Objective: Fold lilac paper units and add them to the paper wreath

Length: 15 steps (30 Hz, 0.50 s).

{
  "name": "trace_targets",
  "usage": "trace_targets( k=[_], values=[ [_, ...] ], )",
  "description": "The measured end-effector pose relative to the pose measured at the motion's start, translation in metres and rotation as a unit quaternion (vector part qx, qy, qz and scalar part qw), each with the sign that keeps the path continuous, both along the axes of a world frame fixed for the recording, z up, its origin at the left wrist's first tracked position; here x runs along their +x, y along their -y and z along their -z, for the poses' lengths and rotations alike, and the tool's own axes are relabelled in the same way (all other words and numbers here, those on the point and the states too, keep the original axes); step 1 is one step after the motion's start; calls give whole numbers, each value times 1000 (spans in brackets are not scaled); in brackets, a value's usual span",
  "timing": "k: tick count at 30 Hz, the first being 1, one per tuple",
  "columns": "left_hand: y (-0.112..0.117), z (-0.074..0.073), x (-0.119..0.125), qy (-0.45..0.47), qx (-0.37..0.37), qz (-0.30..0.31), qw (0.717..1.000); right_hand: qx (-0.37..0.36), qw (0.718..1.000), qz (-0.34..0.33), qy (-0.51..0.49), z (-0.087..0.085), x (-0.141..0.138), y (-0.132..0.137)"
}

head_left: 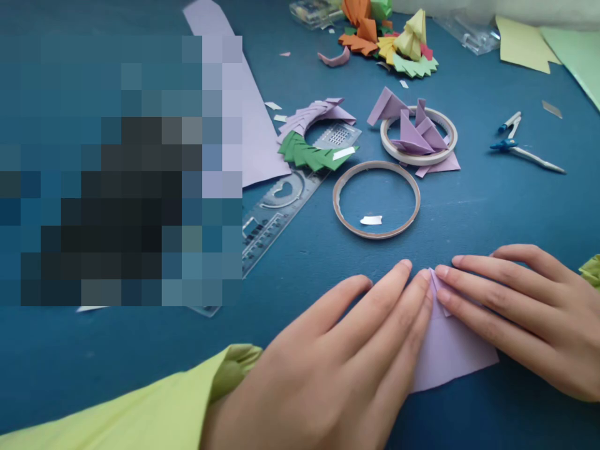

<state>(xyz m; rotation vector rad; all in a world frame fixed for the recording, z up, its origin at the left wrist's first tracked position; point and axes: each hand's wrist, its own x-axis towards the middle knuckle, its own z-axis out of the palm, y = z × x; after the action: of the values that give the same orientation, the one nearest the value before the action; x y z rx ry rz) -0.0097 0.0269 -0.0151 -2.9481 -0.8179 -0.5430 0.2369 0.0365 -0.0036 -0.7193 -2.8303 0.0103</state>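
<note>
A small lilac paper piece lies on the blue table near the front edge, partly folded. My left hand lies flat on its left side with the fingers stretched out, fingertips at the fold's peak. My right hand rests flat on its right side, fingers extended and meeting the left fingertips at the top. Both hands press the paper down; neither grips it. A yellow-green sleeve covers my left forearm.
Behind the hands lie an empty tape ring, a tape roll holding folded lilac pieces, a lilac and green folded ring, a clear ruler, a compass, a long lilac sheet, and coloured origami at the back.
</note>
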Motion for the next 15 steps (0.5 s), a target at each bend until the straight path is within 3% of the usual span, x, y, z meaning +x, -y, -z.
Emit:
trace_targets(
  k=[6,12,15],
  values=[
    [2,1,0,23,9,-8,1000,-10,1000,-4,-6,-2,0,-2],
    [9,2,-3,22,39,73,996,-30,998,5,-49,-1,-2,-5],
    [10,-1,-4,-6,38,57,998,-31,997,19,-66,0,-5,-5]
  ],
)
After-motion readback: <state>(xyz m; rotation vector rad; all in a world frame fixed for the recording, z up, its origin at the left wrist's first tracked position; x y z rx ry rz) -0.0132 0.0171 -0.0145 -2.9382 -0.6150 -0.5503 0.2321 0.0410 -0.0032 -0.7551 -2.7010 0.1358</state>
